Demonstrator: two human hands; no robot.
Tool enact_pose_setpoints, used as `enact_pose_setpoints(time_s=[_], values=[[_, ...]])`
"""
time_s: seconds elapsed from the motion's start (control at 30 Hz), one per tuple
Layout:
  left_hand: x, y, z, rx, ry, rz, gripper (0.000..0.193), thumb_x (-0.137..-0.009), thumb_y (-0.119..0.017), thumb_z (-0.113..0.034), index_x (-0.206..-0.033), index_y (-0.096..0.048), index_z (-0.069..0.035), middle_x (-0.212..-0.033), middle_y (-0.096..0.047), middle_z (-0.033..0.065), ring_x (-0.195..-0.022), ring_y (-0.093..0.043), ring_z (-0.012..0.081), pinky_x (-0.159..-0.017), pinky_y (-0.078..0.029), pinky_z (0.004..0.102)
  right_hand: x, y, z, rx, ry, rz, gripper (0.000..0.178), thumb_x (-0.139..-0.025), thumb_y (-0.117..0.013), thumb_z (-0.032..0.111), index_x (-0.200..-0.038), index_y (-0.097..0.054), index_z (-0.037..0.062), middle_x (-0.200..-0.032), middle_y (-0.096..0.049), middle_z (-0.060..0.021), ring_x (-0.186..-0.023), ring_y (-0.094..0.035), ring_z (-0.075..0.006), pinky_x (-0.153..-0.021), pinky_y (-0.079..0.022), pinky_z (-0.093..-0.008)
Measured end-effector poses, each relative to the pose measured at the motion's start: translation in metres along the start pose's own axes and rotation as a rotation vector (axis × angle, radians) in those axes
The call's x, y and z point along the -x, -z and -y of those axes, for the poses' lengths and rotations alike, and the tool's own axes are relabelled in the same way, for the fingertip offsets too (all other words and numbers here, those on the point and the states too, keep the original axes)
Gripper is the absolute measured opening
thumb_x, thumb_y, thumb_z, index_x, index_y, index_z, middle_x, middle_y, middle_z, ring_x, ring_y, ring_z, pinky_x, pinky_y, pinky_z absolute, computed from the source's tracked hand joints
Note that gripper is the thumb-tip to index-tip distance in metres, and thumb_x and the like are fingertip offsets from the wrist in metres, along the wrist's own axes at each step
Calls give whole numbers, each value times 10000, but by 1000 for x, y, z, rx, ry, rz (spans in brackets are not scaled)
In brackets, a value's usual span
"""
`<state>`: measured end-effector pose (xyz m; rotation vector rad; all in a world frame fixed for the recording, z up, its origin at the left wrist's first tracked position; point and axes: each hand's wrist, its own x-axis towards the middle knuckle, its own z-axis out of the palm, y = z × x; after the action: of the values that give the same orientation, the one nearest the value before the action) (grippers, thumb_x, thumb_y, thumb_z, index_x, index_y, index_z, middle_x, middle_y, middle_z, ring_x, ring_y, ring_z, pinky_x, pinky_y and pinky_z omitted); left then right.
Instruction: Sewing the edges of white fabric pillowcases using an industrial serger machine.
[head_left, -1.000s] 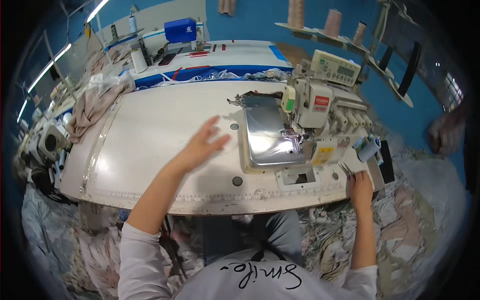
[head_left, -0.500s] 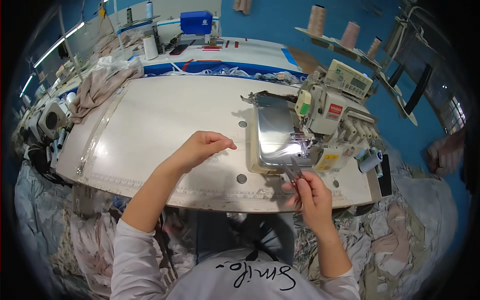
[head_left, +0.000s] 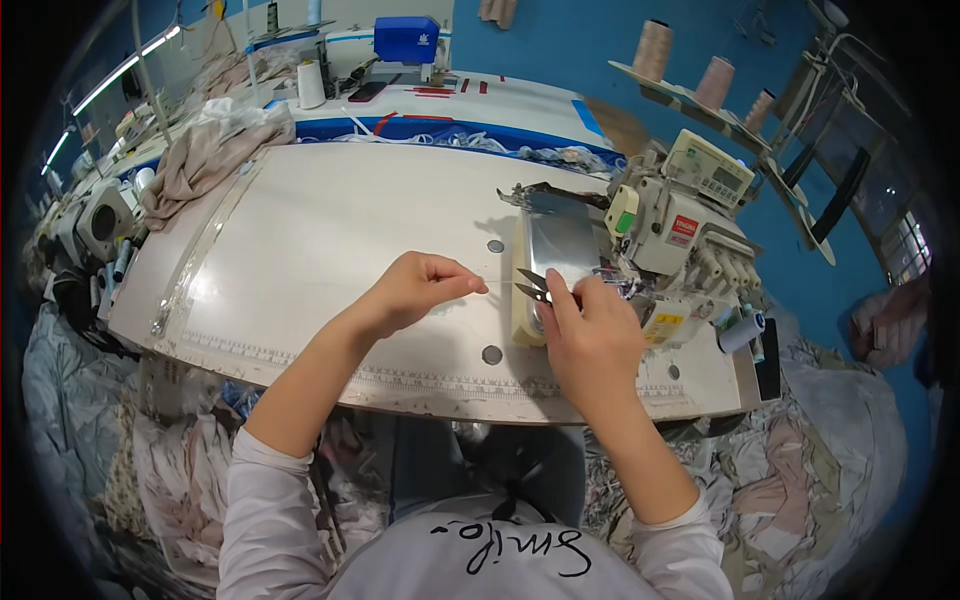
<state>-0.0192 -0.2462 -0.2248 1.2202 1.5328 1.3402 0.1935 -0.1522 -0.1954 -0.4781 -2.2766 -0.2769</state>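
Note:
My left hand (head_left: 415, 292) is above the white worktable, its thumb and fingertips pinched on a thin pale thread (head_left: 502, 282). The thread runs right toward the overlock sewing machine (head_left: 655, 230). My right hand (head_left: 597, 335) grips small dark thread snips (head_left: 531, 284). Their blades point left, spread apart, at the thread just beyond my left fingertips. Beneath the snips lies the machine's shiny metal bed plate (head_left: 562, 240). My right hand hides the plate's near part and the handles of the snips.
Thread cones (head_left: 654, 52) stand on a rack at the upper right. Beige fabric (head_left: 215, 165) lies on the far left of the worktable (head_left: 330, 220). Behind it is another table with a blue-topped machine (head_left: 405, 40). Piles of cloth (head_left: 780, 480) flank my legs.
My right hand has moved up and left with the snips, bringing the blades from the plate's near edge to the thread. My left hand has shifted slightly right, still pinching.

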Motion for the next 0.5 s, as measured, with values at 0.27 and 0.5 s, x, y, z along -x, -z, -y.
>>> enact_pose_setpoints(time_s=[0.27,0.5], values=[[8,4,-15,-68,88,-21,195,-860,-639,-188,-916,-703,-13,-828,-664,29,-780,-550,69,-719,-446,230,-2,5,-1,-113,-3,131,313,-716,-727,145,-1016,-654,95,-763,-538,-56,-660,-549,-209,-573,-437,-325],[68,30,-38,-819,-194,-60,114,-805,-662,-134,-848,-684,-31,-757,-621,115,-691,-588,246,-638,-461,309,138,51,-97,-229,-554,5,327,-737,-721,86,-1050,-639,40,-841,-579,-74,-691,-559,-202,-600,-463,-282]])
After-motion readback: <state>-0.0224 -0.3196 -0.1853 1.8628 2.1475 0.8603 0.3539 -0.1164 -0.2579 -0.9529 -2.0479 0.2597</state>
